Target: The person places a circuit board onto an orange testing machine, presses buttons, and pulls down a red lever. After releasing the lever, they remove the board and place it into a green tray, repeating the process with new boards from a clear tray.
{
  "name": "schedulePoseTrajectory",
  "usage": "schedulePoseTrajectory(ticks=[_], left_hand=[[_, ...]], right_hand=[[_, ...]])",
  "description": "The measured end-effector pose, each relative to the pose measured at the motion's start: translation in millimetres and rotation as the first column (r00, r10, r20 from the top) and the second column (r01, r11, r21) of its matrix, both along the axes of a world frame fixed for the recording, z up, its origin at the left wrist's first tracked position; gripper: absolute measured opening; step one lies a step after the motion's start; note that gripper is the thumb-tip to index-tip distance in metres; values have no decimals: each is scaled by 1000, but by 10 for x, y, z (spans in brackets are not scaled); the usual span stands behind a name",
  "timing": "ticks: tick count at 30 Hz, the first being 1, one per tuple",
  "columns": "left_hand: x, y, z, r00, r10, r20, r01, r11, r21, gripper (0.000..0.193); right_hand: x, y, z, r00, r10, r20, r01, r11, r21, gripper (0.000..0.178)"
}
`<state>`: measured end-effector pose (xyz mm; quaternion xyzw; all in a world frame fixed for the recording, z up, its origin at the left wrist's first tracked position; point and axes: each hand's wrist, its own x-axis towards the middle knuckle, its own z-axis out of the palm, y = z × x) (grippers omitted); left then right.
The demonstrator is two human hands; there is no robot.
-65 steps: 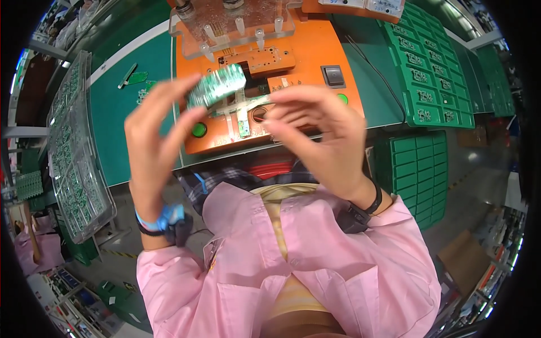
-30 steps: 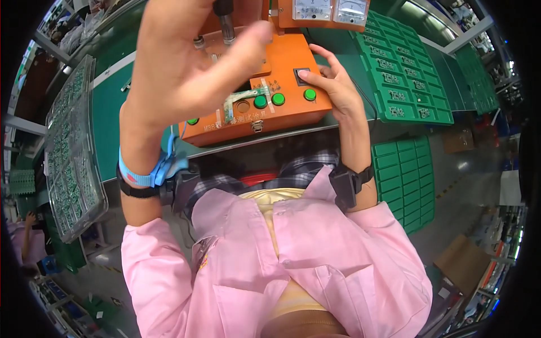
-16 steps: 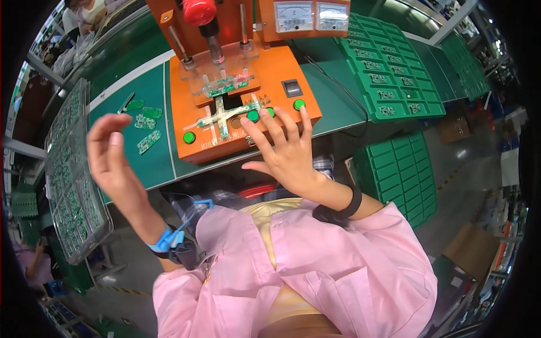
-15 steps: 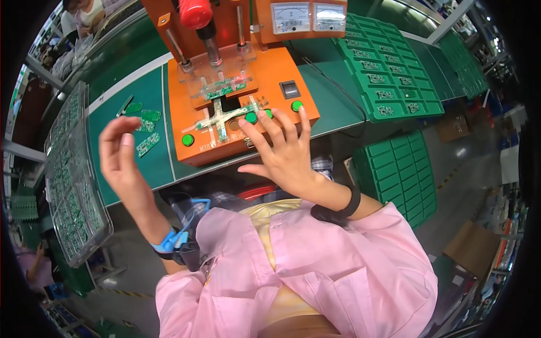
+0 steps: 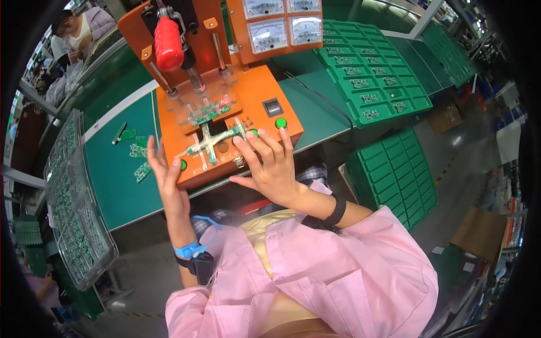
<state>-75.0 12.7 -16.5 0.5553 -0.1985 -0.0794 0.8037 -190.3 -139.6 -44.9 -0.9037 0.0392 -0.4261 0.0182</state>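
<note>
An orange test fixture [image 5: 256, 93] stands on the green bench, with a red lever handle [image 5: 168, 44], two dial meters and green buttons. A green circuit board [image 5: 214, 141] lies in the fixture's cross-shaped slot. My right hand [image 5: 271, 163] rests flat on the fixture's front, fingers spread, fingertips by a green button [image 5: 280, 123]. My left hand [image 5: 167, 179] is held open against the fixture's left front edge, next to another green button [image 5: 183, 165]. Neither hand holds anything.
Loose small green circuit boards [image 5: 138, 151] lie on the green bench mat [image 5: 115, 180] left of the fixture. A clear tray [image 5: 70, 203] of several boards sits at the far left. Green moulded trays [image 5: 372, 73] are stacked on the right. Another person [image 5: 79, 28] works at the far upper left.
My left hand came down from raised beside the fixture to its left front edge. My right hand stayed on the fixture front. Earlier both hands held a small board above the fixture.
</note>
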Motion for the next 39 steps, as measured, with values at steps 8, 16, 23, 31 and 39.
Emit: schedulePoseTrajectory(ticks=[8, 16, 23, 31, 39], left_hand=[[-36, -15, 10, 999, 7, 34, -6, 1000, -31, 67], [7, 4, 18, 994, -71, -80, 55, 979, -195, 69], [19, -6, 48, 1000, -12, 13, 12, 999, -34, 72], [-10, 35, 62, 999, -38, 6, 39, 997, -72, 71], [-7, 13, 81, 999, -48, -1, 48, 998, -31, 70]], right_hand=[[-141, -137, 404, 992, 69, -108, -51, 986, 158, 49], [357, -1134, 368, 973, 222, 57, -132, 339, 931, 25], [98, -144, 703, 950, 311, -41, -285, 910, 301, 43], [-50, 284, 92, 912, 31, -409, -146, 957, -252, 82], [-2, 336, -2, 917, 338, -211, -284, 926, 247, 79]])
